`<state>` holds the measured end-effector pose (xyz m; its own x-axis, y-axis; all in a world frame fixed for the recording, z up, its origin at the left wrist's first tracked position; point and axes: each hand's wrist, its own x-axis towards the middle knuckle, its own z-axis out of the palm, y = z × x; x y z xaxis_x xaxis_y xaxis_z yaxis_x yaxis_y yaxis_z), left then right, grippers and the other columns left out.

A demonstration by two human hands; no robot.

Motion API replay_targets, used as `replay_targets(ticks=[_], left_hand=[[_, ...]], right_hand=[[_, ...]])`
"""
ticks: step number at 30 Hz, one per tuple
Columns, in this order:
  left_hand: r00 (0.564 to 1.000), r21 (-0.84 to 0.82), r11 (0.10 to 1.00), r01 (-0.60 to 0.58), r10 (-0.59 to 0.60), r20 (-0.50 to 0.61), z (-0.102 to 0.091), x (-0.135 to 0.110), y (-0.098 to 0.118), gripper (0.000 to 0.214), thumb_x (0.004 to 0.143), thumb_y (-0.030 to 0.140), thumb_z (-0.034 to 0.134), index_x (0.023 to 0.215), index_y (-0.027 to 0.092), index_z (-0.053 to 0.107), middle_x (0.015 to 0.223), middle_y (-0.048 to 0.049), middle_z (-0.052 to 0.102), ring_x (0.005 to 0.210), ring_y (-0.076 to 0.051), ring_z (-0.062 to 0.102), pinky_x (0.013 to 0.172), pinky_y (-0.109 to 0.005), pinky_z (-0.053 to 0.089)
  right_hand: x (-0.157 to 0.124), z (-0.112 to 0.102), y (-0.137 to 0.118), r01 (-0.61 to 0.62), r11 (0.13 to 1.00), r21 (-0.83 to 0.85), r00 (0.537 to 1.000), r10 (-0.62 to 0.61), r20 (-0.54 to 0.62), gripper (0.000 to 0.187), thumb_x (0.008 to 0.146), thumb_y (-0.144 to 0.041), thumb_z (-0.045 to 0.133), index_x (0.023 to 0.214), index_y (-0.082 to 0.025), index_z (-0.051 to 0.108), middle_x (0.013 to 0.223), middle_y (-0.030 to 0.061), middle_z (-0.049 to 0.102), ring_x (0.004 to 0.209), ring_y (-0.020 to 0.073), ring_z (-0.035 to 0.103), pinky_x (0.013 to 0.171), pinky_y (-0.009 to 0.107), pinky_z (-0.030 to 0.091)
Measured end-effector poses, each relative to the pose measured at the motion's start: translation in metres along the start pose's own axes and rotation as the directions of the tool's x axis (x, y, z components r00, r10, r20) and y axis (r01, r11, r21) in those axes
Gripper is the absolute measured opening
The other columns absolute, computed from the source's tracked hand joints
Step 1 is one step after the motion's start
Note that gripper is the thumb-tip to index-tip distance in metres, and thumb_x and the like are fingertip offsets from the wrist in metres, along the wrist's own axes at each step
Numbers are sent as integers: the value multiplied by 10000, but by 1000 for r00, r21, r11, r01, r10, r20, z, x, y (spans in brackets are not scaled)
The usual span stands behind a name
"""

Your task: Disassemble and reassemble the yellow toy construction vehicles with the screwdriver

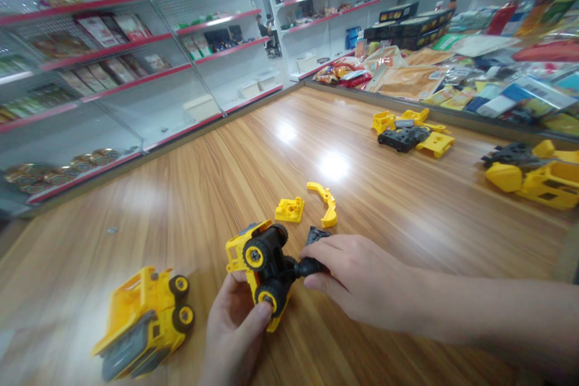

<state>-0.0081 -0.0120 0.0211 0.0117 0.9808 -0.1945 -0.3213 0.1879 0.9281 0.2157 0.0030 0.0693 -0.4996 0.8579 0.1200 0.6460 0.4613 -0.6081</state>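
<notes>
My left hand (235, 329) grips a small yellow toy truck (262, 265) with black wheels, tipped on its side just above the wooden table (398, 223). My right hand (357, 280) pinches a black part (312, 265) at the truck's right end, fingers closed on it. A dark piece (316, 234) shows just behind my right fingers. Two loose yellow parts lie a little beyond: a square block (289, 210) and a curved arm (326, 205).
A yellow dump truck (145, 319) lies on its side at the near left. Further toy parts (411, 132) and another yellow vehicle (538, 178) sit at the far right. Packaged goods (420, 78) pile along the table's far edge. Shelves (113, 48) line the walls.
</notes>
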Motion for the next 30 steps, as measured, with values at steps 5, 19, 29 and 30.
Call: replay_targets(ticks=[5,19,29,30], left_hand=[[995,-36,996,85,-83,48,1,-2,2,574,581,343,853,1081,186,618,1053,-128,708,929,-307,692,804,-407,564],[981,-44,988,145,-138,138,11,-10,7,608,463,263,883,1037,187,695,1033,-140,733,1152,-408,597,1005,-517,456],[974,94,983,160,-173,145,14,-14,9,738,429,246,917,1131,217,688,985,-117,747,1160,-400,588,977,-502,485],[980,113,984,137,-151,131,13,-13,9,750,415,245,923,1128,227,690,985,-115,745,1151,-407,589,952,-501,503]], right_hand=[[0,0,0,24,1000,-12,1000,-24,5,96,925,-234,547,925,-157,604,900,65,666,810,190,608,695,294,432],[-4,-6,-2,145,989,7,989,-144,-29,145,900,-285,526,875,-159,593,799,52,653,673,175,568,604,288,393],[-4,-5,-1,278,958,72,960,-273,-67,196,897,-281,530,982,-122,608,890,97,676,768,202,629,689,305,486],[-4,-6,-2,279,957,80,960,-275,-58,200,898,-277,530,998,-122,605,899,100,677,789,205,635,703,305,493]])
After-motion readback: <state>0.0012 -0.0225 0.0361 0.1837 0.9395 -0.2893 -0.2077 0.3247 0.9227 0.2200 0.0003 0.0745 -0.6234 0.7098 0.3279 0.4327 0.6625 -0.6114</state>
